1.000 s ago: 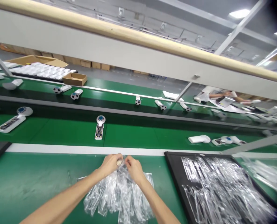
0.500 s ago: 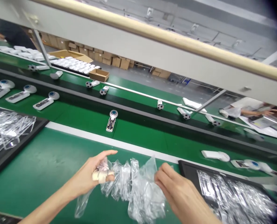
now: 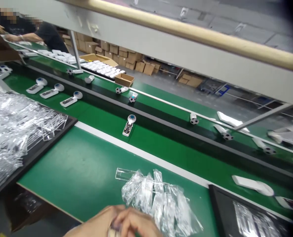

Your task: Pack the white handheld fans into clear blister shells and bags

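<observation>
My left hand [image 3: 97, 225] and my right hand [image 3: 135, 223] meet at the bottom edge of the view, mostly cut off. Between them is a small beige item [image 3: 113, 231], perhaps a roll of tape, partly hidden by my fingers. Just beyond my right hand lies a heap of clear plastic bags [image 3: 158, 200] on the green work surface [image 3: 79, 174]. A single clear plastic sleeve [image 3: 126, 173] sticks out from the heap's far left end. Neither hand touches the heap.
Black trays hold more clear bags at left [image 3: 49, 141] and lower right [image 3: 222, 204]. Beyond a white strip [image 3: 136, 154], green conveyor belts carry white devices with blue dials [image 3: 129, 125] and football-patterned items [image 3: 193, 119]. A co-worker [image 3: 37, 34] works at far upper left.
The view has swung left. My hands have drawn together toward the bottom edge, away from the bags. The heap now lies apart from them, and the left tray shows more fully.
</observation>
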A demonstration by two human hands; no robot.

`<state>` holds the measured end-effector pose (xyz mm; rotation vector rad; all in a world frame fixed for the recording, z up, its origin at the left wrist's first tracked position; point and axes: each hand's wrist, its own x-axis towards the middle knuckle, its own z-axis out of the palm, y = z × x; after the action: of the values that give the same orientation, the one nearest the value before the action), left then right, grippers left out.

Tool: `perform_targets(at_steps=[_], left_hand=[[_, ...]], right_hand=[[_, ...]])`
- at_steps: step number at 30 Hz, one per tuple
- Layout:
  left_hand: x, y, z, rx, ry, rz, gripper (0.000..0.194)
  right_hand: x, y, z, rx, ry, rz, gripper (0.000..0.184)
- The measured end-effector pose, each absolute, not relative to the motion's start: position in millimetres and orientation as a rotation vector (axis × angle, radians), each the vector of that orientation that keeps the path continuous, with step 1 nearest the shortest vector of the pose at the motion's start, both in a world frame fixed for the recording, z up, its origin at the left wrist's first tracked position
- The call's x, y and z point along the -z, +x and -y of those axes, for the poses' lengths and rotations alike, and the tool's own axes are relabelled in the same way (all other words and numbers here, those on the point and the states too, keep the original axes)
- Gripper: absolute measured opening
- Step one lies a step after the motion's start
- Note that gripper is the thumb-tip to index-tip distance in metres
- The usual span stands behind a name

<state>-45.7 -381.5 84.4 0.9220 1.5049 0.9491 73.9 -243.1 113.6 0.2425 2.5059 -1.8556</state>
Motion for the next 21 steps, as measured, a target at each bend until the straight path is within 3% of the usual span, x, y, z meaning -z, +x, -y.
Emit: perform_targets(at_steps=[2, 4, 7, 9, 13, 16, 21], left_hand=[[-70.1, -45.0, 393.8, -1.007, 0.698, -1.585, 0.026], [-62.8, -48.1, 397.5, -1.057, 0.566, -1.639, 0.028], [-58.5, -52.4, 382.9, -1.057, 0.636, -1.625, 0.019], [-54.8, -51.8, 364.2, -0.937, 0.806, -1.665, 0.021], [-36.8, -46.8, 330.1, -0.465, 1.14, -1.916, 0.052], [-16.6, -45.0, 321.0, -0.312, 1.215, -1.982, 0.049], [-0.4, -44.3, 327.2, -0.37, 1.249, -1.986, 0.041]], right_hand=[[-91.6, 64.7, 223.1, 1.531, 0.624, -2.648, 0.022], [-66.8, 55.8, 192.8, 0.904, 0.965, -2.719, 0.024], [-33.0, 49.0, 154.7, 0.625, 1.019, -2.636, 0.03], [-18.1, 48.0, 144.6, 0.586, 0.985, -2.612, 0.023], [-4.3, 44.0, 150.6, 0.564, 0.949, -2.576, 0.01], [0.6, 37.1, 154.4, 0.615, 0.976, -2.549, 0.009], [-4.7, 34.0, 148.6, 0.776, 0.997, -2.544, 0.013]])
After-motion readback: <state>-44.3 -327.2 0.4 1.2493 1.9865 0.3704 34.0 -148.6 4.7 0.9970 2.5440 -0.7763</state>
